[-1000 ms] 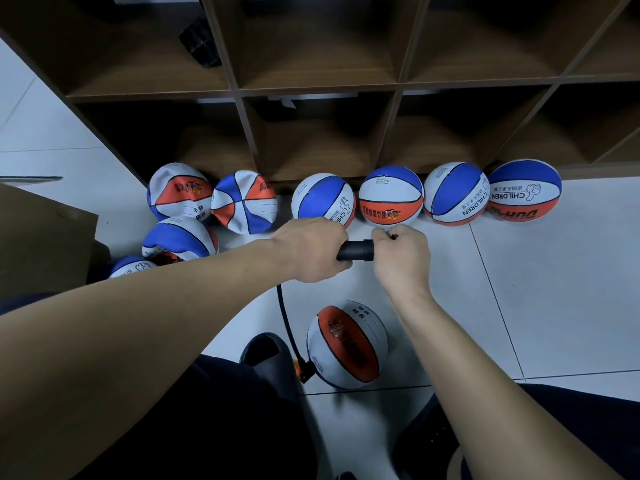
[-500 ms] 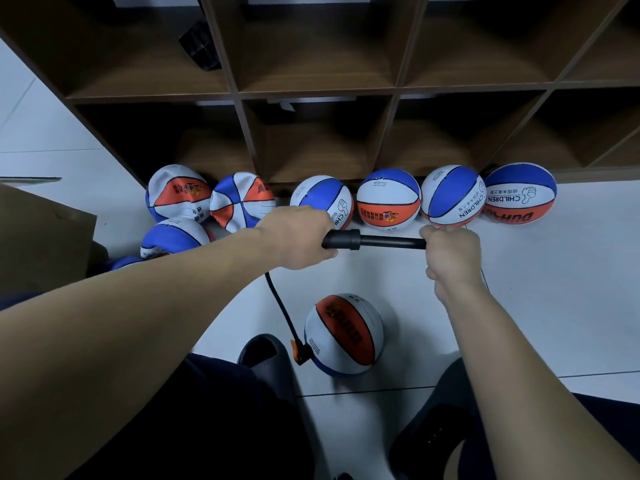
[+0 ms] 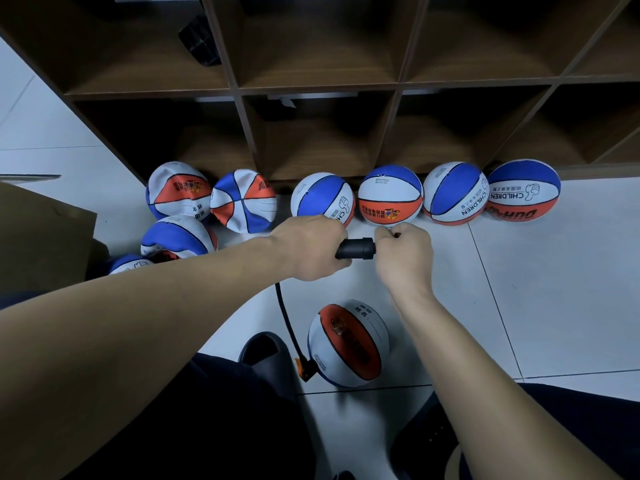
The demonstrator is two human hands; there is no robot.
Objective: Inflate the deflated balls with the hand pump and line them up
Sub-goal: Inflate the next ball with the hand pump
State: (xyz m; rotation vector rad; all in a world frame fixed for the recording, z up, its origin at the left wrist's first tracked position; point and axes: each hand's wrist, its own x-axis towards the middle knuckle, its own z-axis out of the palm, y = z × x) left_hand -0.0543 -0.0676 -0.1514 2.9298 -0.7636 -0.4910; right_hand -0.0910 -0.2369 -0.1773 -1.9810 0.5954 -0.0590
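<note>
while the left hand [image 3: 311, 249] grips the black barrel of the hand pump [image 3: 356, 248], fingers curled round it, the right hand [image 3: 403, 254] is closed on the pump's handle, pressed right up against the barrel end so that no rod shows between them. a black hose [image 3: 285, 322] drops from under the left hand to an orange connector [image 3: 306, 369] touching the left side of the ball being filled [image 3: 348, 342], which rests on the white tiled floor [image 3: 554, 306] just below the hands, beside a dark shoe [image 3: 265, 351]. four round balls stand in a row against the foot of the brown shelf unit [image 3: 322, 88]: first [image 3: 320, 199], second [image 3: 390, 195], third [image 3: 455, 192] and fourth [image 3: 524, 190], each touching or nearly touching its neighbour. to the left lie wrinkled, deflated balls: one [image 3: 178, 192], another [image 3: 242, 201] beside it, a third [image 3: 178, 239] nearer, and a fourth [image 3: 126, 265] partly hidden by the left forearm. a cardboard box [image 3: 41, 230] sits at the left edge. a dark object [image 3: 199, 41] lies in an upper shelf compartment; its nature cannot be determined.
</note>
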